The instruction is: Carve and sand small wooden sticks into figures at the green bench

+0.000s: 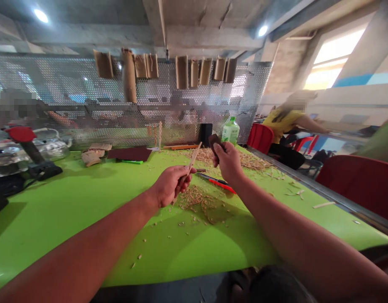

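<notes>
My left hand is closed around a thin pale wooden stick, whose tip points up and away from me. Held between the thumb and fingers of my right hand is a small folded piece of dark brown sandpaper, apart from the stick. On the green table between and beyond my hands lies a red utility knife with its blade out. Wood shavings are scattered below the hands. A larger heap of shavings lies behind my right hand.
A dark brown sheet lies at the back of the green table. A green-labelled bottle stands near the perforated metal screen. Metal kettles are at the left. On the right are red chairs and a seated person in yellow.
</notes>
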### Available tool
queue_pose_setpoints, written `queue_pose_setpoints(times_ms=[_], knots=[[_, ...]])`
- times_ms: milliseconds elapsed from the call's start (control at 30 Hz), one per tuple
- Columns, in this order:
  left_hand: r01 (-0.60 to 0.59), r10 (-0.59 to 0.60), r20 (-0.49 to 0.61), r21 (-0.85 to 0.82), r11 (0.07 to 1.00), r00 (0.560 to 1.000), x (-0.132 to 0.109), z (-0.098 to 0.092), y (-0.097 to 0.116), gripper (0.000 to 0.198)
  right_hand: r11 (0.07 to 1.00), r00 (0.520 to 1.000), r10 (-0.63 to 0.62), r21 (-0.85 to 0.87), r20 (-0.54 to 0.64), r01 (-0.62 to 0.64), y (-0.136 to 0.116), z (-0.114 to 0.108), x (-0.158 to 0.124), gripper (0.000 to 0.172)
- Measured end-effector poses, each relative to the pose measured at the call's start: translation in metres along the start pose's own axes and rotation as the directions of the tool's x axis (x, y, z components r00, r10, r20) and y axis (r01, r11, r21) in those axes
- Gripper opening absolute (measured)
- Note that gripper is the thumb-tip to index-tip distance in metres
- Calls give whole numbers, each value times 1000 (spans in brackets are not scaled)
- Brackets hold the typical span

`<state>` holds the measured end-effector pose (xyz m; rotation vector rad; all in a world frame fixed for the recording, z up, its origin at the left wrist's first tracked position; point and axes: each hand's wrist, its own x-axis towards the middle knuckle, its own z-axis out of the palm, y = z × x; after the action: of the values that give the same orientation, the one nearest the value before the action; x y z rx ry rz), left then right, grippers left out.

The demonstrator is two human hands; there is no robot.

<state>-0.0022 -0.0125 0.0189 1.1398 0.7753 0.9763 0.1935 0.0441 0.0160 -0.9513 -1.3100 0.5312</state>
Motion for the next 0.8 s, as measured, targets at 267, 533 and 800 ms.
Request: queue_pose_setpoints(times_ms=[267,533,800], knots=[[-36,34,17,131,991,999,2,-2,-8,10,992,969,-122,43,213,116,-20,3,-13,27],[-162,204,-67,395,904,977,3,0,-7,29,950,940,-168,-206,297,235,-20,16,-24,26],[-244,338,-27,639,729,941,7,-8,-16,28,901,956,-160,-360,247,244,-17,18,-21,24]])
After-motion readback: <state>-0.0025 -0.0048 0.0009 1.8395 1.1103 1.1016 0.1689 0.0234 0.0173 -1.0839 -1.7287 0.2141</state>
